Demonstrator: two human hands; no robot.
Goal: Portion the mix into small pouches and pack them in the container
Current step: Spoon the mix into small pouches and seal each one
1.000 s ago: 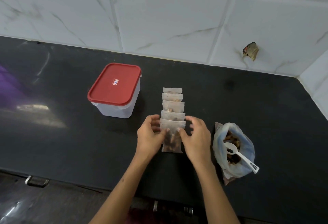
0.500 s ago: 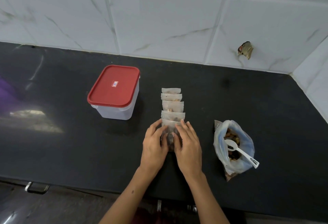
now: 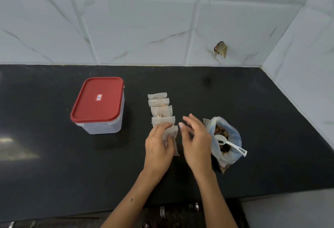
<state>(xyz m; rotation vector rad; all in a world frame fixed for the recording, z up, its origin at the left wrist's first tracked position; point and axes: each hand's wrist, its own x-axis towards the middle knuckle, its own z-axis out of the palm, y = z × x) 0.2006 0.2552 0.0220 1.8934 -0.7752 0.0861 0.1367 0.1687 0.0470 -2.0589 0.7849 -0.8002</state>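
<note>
The left hand [image 3: 159,146] is resting on the nearest pouch [image 3: 171,135], its fingers lying fairly straight over the pouch's left half, thumb tip at the top edge; the right hand [image 3: 196,141] is hovering just right of that pouch with fingers spread and loose, gripping nothing. Beyond the left fingertips the row of pouches [image 3: 160,109] is running straight away toward the tiled wall [image 3: 144,29], each overlapping the next, long axis front to back, mouths pointing to the wall. Just right of the right fingers the open bag of mix [image 3: 224,137] is sitting with a white scoop [image 3: 230,143] in it, handle pointing right and toward the person. Well left of the left fingers the container [image 3: 98,105] is standing with its red lid [image 3: 97,99] on; bare black counter [image 3: 45,164] is lying between them.
</note>
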